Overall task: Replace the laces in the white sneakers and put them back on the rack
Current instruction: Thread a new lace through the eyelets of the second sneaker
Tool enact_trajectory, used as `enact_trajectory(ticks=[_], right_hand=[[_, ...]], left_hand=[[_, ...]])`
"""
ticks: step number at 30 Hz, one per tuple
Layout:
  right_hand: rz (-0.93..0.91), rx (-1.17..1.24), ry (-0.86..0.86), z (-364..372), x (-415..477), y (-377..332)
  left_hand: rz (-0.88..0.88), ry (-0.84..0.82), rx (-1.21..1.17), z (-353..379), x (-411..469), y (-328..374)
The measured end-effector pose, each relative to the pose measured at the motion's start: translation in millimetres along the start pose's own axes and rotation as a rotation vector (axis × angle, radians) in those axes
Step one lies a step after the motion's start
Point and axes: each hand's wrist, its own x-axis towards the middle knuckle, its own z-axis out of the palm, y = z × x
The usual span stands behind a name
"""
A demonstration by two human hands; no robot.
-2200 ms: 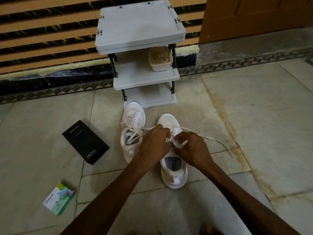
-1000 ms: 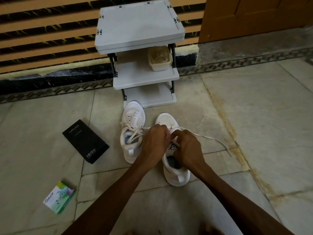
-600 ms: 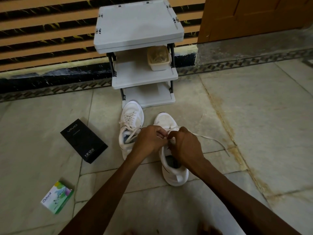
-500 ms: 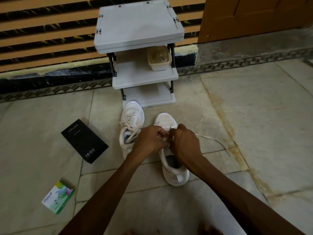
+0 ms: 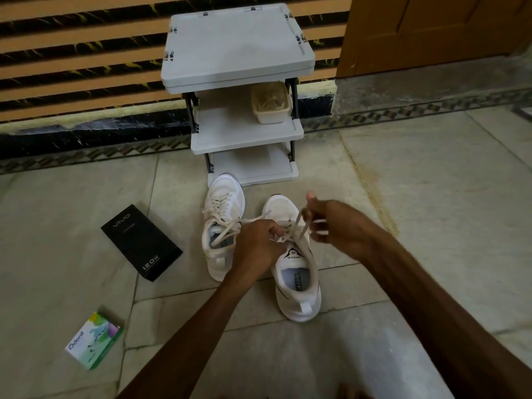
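Two white sneakers stand side by side on the floor tiles before a grey three-shelf rack (image 5: 244, 131). The left sneaker (image 5: 223, 223) is laced, its lace ends loose. Over the tongue of the right sneaker (image 5: 298, 279), my left hand (image 5: 257, 249) grips the white lace (image 5: 299, 224) where it crosses. My right hand (image 5: 335, 226) is blurred; it is raised to the right and pinches a strand of that lace, drawn up taut from the shoe.
A cream tub (image 5: 270, 102) of laces sits on the rack's middle shelf. A black box (image 5: 141, 241) lies left of the sneakers, a small green-white box (image 5: 93, 344) nearer me. A striped wall and a wooden door (image 5: 431, 30) stand behind.
My right hand has moved up and to the right from the shoe, drawing a lace strand with it. The lace end that trailed on the floor to the right has gone.
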Motion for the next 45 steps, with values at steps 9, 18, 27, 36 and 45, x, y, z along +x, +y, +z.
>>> enact_trajectory(ticks=[9, 18, 27, 36, 45], right_hand=[[-0.473, -0.05, 0.01, -5.4, -63.2, -78.6], [-0.515, -0.61, 0.547, -11.9, -24.2, -39.6], [-0.391, -1.008, 0.444, 2.1, -4.3, 27.9], [-0.321, -0.971, 0.371, 18.0, 10.6, 56.4], [-0.458, -0.863, 0.3, 9.2, 6.0, 59.2]], left_hand=[[0.004, -0.024, 0.047, 0.7, 1.2, 1.0], [0.054, -0.046, 0.105, 0.5, -0.9, 0.4], [0.066, -0.045, 0.208, -1.9, 2.6, -5.9], [0.154, 0.152, 0.473, 2.4, -5.2, -4.5], [0.062, -0.237, -0.15, -51.0, -7.9, 10.7]])
